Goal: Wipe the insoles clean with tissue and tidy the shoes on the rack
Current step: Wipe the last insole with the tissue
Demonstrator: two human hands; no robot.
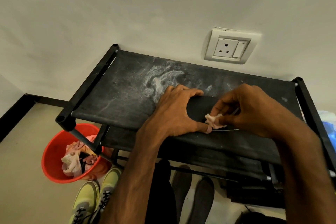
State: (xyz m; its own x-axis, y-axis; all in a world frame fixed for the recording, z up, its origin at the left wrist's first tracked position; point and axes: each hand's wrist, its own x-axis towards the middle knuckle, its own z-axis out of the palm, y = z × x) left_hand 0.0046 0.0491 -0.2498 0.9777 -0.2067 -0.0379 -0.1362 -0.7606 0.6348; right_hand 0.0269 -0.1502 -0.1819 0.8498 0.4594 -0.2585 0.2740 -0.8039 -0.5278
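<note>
Right hand [254, 107], right of centre, pinched a crumpled pinkish tissue [214, 120] against a black insole [200, 107]. Left hand [174, 114], just left of it, gripped the insole's rounded end with fingers over the far edge and thumb on the near edge, pinning it flat. Insole lay on the top shelf of the black rack [112, 96], centre frame, near the front edge. Shelf fabric was dusty with white smears.

Insole probably light, thin and floppy, likely to slide on the fabric. Best held edge to edge at one end. Tissue soft, likely tears easily.

Lower left: red bucket [52, 154] with used tissues, yellow-green sneakers [91, 198] beside it. Wall socket [230, 46] upper right. No brand, label or writing readable.
</note>
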